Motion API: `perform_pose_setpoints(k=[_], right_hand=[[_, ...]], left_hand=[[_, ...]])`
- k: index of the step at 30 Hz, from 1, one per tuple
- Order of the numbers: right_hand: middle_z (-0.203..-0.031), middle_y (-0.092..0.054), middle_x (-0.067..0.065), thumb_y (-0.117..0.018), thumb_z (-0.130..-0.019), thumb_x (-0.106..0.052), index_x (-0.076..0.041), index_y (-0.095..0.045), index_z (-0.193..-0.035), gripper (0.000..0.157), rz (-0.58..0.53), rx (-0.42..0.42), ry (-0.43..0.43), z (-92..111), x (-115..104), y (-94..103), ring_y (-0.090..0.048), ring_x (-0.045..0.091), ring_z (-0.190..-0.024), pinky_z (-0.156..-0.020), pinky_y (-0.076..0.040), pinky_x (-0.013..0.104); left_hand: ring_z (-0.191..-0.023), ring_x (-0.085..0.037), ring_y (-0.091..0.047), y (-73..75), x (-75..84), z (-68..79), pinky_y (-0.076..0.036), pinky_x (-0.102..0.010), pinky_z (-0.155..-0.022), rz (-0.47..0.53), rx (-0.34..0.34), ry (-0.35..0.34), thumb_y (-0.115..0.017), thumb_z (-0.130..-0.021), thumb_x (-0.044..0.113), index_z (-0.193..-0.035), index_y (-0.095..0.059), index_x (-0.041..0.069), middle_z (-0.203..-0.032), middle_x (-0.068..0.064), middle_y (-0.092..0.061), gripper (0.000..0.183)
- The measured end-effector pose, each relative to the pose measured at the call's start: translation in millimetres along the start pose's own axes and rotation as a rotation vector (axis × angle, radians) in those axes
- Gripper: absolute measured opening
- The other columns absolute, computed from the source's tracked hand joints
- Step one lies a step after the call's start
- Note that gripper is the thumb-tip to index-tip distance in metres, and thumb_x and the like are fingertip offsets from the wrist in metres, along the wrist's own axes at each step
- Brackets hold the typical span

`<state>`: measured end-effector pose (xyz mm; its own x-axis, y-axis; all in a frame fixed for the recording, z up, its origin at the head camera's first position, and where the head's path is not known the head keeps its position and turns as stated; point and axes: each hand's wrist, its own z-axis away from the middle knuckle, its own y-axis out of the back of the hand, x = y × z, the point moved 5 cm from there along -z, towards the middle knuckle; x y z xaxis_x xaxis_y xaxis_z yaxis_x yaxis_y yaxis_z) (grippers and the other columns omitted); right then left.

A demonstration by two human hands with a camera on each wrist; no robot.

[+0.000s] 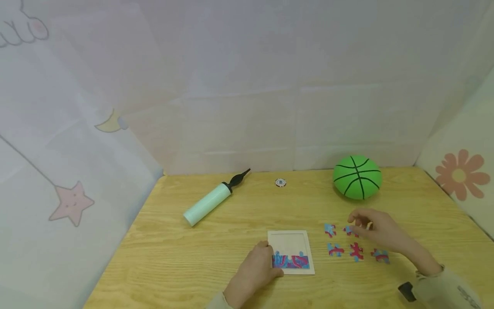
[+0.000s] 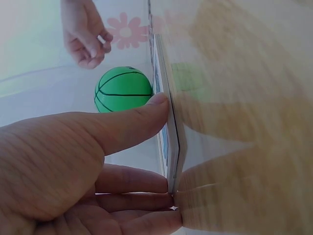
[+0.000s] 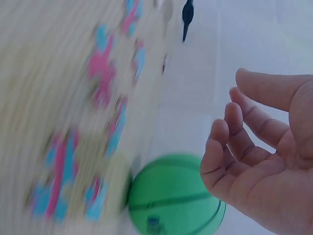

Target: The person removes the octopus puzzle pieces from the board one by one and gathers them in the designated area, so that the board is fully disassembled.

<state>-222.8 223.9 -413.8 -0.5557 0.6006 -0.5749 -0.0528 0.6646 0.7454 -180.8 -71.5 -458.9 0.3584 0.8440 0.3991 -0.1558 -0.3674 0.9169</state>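
Note:
My left hand point(image 1: 255, 267) grips the lower left corner of a pale wooden puzzle tray point(image 1: 310, 253) lying on the table. In the left wrist view the thumb point(image 2: 134, 125) and the fingers touch the tray's edges. Joined blue and pink puzzle pieces point(image 1: 291, 261) fill the tray's lower part; its upper part is bare. My right hand point(image 1: 380, 229) hovers above loose puzzle pieces to the right of the tray. Its fingers are loosely bent with nothing between them, as the right wrist view shows. Among the pieces are a pink one point(image 1: 356, 252) and a striped one point(image 3: 58, 171).
Behind the right hand sits a green ball point(image 1: 357, 177) with black lines. A mint hand pump point(image 1: 208, 203) with a black nozzle lies at the left of the wooden table point(image 1: 162, 253). Near the back edge is a poker chip point(image 1: 280, 183). Printed cloth hangs around the table.

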Motion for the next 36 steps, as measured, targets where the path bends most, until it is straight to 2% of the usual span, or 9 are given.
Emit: perform_pose_setpoints(k=[4,9,15,21,25,28,36], right_hand=[[-0.082,-0.056,-0.011,-0.069,-0.087,-0.007,-0.013,-0.063,-0.096,0.012,-0.053,-0.024,0.035,-19.4,-22.5,-17.4,-0.051,0.003,-0.071,-0.056,-0.046,0.023],[-0.080,-0.057,-0.007,-0.067,-0.090,-0.010,-0.013,-0.062,-0.096,0.009,-0.151,-0.084,0.033,-39.0,-42.2,-39.3,-0.054,0.006,-0.069,-0.057,-0.048,0.024],[-0.081,-0.059,-0.009,-0.068,-0.090,-0.016,-0.011,-0.064,-0.096,0.009,-0.197,-0.210,-0.005,-54.0,-53.1,-78.5,-0.055,0.004,-0.074,-0.061,-0.048,0.023],[-0.079,-0.060,-0.008,-0.069,-0.089,-0.015,-0.011,-0.064,-0.088,0.007,-0.266,-0.303,-0.034,-57.2,-58.8,-112.4,-0.056,0.005,-0.071,-0.064,-0.050,0.023],[-0.077,-0.060,-0.008,-0.069,-0.088,-0.013,-0.014,-0.063,-0.084,0.008,-0.271,-0.324,-0.075,-55.5,-60.9,-122.9,-0.055,0.005,-0.069,-0.062,-0.048,0.024],[-0.076,-0.059,-0.008,-0.069,-0.088,-0.012,-0.014,-0.063,-0.084,0.008,-0.265,-0.324,-0.076,-55.7,-62.8,-126.7,-0.054,0.005,-0.068,-0.062,-0.047,0.023],[-0.075,-0.061,-0.007,-0.072,-0.084,-0.009,-0.009,-0.064,-0.085,0.008,-0.314,-0.352,-0.047,-58.1,-66.1,-141.0,-0.056,0.003,-0.067,-0.062,-0.049,0.022]], left_hand=[[-0.068,-0.007,-0.049,-1.1,-0.5,-0.6,-0.050,-0.022,-0.066,0.001,0.000,0.002,-0.086,-0.071,0.029,-0.079,-0.063,0.000,-0.101,-0.013,-0.062,0.037],[-0.070,-0.008,-0.051,-1.9,-1.5,-0.6,-0.051,-0.023,-0.067,0.018,-0.005,0.016,-0.086,-0.070,0.029,-0.078,-0.063,0.001,-0.104,-0.014,-0.062,0.037],[-0.068,-0.007,-0.050,-1.0,-2.1,-0.7,-0.050,-0.022,-0.063,0.042,-0.001,0.026,-0.087,-0.069,0.027,-0.079,-0.064,0.000,-0.102,-0.014,-0.063,0.037],[-0.066,-0.006,-0.051,-1.3,-0.2,-1.6,-0.049,-0.020,-0.061,0.018,0.006,0.003,-0.087,-0.069,0.028,-0.073,-0.061,0.002,-0.099,-0.013,-0.063,0.037],[-0.066,-0.006,-0.050,-1.3,1.9,-1.0,-0.049,-0.019,-0.060,0.005,0.022,-0.022,-0.087,-0.068,0.027,-0.072,-0.060,0.003,-0.093,-0.010,-0.063,0.037],[-0.067,-0.007,-0.052,-0.1,2.4,-0.6,-0.049,-0.020,-0.061,0.002,0.027,-0.027,-0.088,-0.068,0.027,-0.073,-0.061,0.002,-0.094,-0.010,-0.063,0.037],[-0.081,-0.021,-0.065,1.5,1.8,-0.1,-0.054,-0.025,-0.068,-0.008,0.025,-0.038,-0.087,-0.068,0.028,-0.074,-0.063,0.001,-0.109,-0.021,-0.064,0.037]])
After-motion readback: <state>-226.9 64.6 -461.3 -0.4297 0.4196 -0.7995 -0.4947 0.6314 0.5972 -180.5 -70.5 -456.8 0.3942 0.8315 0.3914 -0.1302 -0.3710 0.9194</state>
